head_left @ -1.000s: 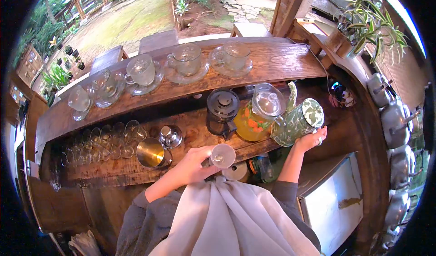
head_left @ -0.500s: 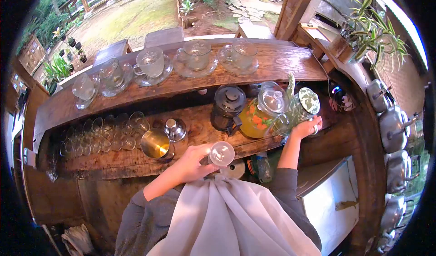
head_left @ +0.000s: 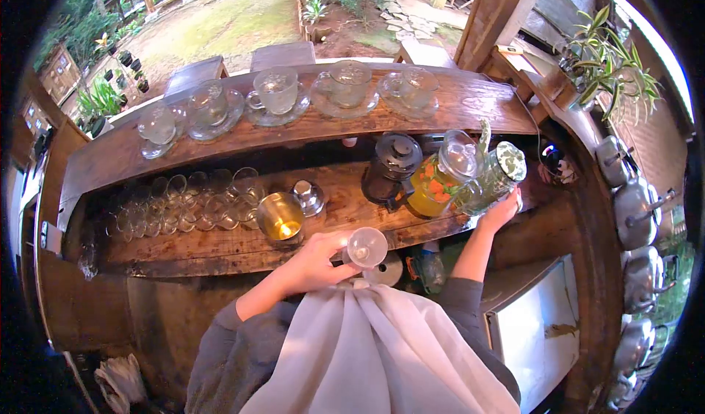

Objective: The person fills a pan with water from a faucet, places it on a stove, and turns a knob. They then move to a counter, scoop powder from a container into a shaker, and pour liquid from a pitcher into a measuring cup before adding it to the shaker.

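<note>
My left hand [head_left: 323, 261] is closed around a small clear glass cup [head_left: 366, 248], held upright in front of my chest, near the counter's front edge. At the right, my right hand [head_left: 502, 210] grips the side of a glass pitcher [head_left: 507, 166] with green leaves in it; some of the fingers are hidden behind the glass. Beside that pitcher stands a lidded glass jug [head_left: 432, 186] of yellow drink with orange pieces and leaves. A dark French press [head_left: 395, 168] stands to its left. Further left are a metal jug [head_left: 280, 218] and a smaller lidded metal pot [head_left: 308, 196].
Several glass cups on saucers line the raised wooden ledge [head_left: 470, 105]. Several more glass cups [head_left: 176, 201] crowd the lower counter's left end. Metal kettles [head_left: 633, 204] hang or stand along the right side. A potted plant [head_left: 606, 69] sits at the back right corner.
The view has swung slightly left, so the counter things appear further right. My left hand still holds the cup and my right hand stays at the leafy pitcher.
</note>
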A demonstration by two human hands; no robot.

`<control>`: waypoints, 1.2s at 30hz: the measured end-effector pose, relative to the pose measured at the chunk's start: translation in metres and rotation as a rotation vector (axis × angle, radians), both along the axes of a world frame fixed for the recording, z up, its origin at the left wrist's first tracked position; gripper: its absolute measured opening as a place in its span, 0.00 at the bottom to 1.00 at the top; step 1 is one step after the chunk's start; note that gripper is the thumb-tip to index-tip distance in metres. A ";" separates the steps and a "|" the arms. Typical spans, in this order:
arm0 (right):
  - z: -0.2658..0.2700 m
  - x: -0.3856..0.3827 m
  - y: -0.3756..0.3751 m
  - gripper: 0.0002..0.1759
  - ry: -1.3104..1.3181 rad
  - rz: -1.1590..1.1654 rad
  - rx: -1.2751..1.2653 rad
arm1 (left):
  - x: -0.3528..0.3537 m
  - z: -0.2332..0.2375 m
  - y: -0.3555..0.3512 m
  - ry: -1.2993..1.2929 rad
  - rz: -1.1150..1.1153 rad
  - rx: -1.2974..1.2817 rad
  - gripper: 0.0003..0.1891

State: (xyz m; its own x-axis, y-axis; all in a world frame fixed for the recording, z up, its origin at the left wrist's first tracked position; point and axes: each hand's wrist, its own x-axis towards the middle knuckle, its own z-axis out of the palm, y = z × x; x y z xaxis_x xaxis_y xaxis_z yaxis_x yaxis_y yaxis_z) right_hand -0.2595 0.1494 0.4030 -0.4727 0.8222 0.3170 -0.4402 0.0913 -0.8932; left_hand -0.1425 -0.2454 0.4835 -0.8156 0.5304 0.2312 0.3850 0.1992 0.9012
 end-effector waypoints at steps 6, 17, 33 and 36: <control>-0.006 0.033 -0.016 0.30 -0.180 0.008 0.100 | 0.008 0.001 -0.020 -0.039 -0.058 0.020 0.16; 0.072 0.102 -0.136 0.34 0.120 0.190 0.346 | 0.025 0.006 -0.064 0.036 -0.042 0.075 0.14; 0.121 0.135 -0.321 0.39 -0.090 1.059 1.100 | 0.046 0.018 -0.137 -0.030 0.066 0.063 0.17; 0.122 0.136 -0.341 0.36 -0.084 1.142 1.058 | 0.048 0.020 -0.150 -0.046 0.073 0.017 0.18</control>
State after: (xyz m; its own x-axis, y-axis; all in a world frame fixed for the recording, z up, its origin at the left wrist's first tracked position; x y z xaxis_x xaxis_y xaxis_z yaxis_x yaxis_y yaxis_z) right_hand -0.1230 -0.1913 0.5247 -0.7137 -0.5447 0.4403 -0.6666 0.3352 -0.6658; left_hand -0.0944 -0.3958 0.5034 -0.8620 0.4654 0.2009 0.3280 0.2100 0.9210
